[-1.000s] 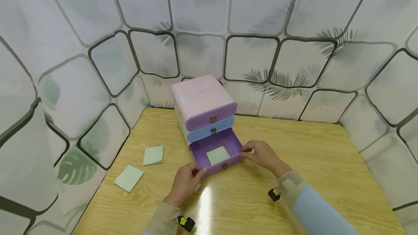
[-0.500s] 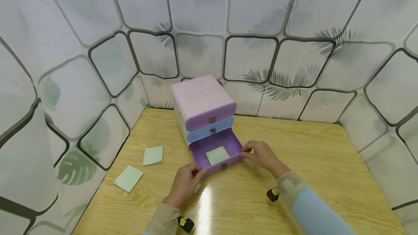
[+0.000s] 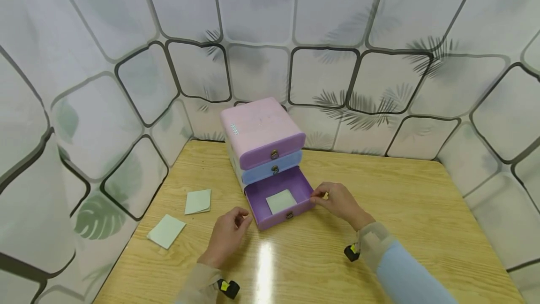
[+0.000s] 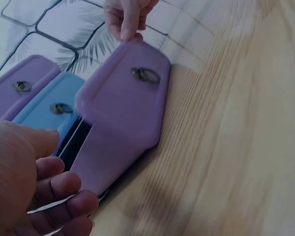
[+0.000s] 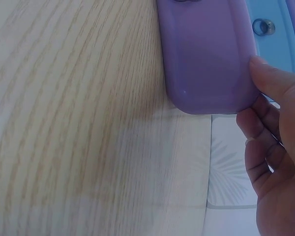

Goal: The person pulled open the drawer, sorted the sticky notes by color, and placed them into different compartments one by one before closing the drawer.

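Observation:
A small three-drawer box (image 3: 261,123) with a pink top stands at the back of the table. Its bottom purple drawer (image 3: 303,184) is pulled out, and a pale green paper pad (image 3: 281,201) lies inside. My right hand (image 3: 339,203) pinches the drawer's front right corner between thumb and fingers, as the right wrist view also shows. Just off the front left corner is my left hand (image 3: 225,236), holding nothing, its fingers loosely curled. In the left wrist view the left fingers (image 4: 71,204) are apart from the drawer's side.
Two more pale green pads, one (image 3: 198,201) nearer the box and one (image 3: 166,231) nearer the front, lie on the wooden table (image 3: 401,191) at left. Above the purple drawer, the blue drawer (image 3: 272,166) is closed. Patterned curtains (image 3: 325,74) enclose the table's back and sides.
My left hand has let go of the drawer's front left corner and shifted a little to the left. The right hand and drawer stay where they were.

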`<state>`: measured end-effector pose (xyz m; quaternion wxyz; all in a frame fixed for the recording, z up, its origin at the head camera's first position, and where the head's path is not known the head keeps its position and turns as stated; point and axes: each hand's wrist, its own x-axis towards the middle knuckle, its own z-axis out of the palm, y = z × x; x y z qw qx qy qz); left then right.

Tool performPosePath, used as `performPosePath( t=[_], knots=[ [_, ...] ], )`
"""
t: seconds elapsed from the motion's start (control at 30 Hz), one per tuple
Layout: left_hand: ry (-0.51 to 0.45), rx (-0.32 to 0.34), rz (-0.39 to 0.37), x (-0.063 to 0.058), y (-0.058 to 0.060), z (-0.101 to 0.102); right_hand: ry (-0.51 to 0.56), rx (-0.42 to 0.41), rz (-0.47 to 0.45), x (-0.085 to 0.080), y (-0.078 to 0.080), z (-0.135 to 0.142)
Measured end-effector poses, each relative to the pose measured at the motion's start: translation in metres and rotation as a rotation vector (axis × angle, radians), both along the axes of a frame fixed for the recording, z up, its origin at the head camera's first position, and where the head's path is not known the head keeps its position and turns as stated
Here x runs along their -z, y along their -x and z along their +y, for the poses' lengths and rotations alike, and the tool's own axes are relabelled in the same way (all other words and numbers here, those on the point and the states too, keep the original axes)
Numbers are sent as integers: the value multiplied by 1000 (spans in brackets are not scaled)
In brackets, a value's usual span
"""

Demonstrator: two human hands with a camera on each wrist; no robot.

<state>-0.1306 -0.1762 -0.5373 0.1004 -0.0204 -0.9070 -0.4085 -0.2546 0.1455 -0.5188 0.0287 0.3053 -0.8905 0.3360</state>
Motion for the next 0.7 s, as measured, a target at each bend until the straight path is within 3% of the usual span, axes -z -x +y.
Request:
performPosePath(
  t=[0.53,0.7],
  knots=[
    [261,-312,-131,-23,8,-80,-5,29,-13,7,2,3],
    [303,-364,-203,-21,14,-99,0,27,-15,7,3,2]
  ],
)
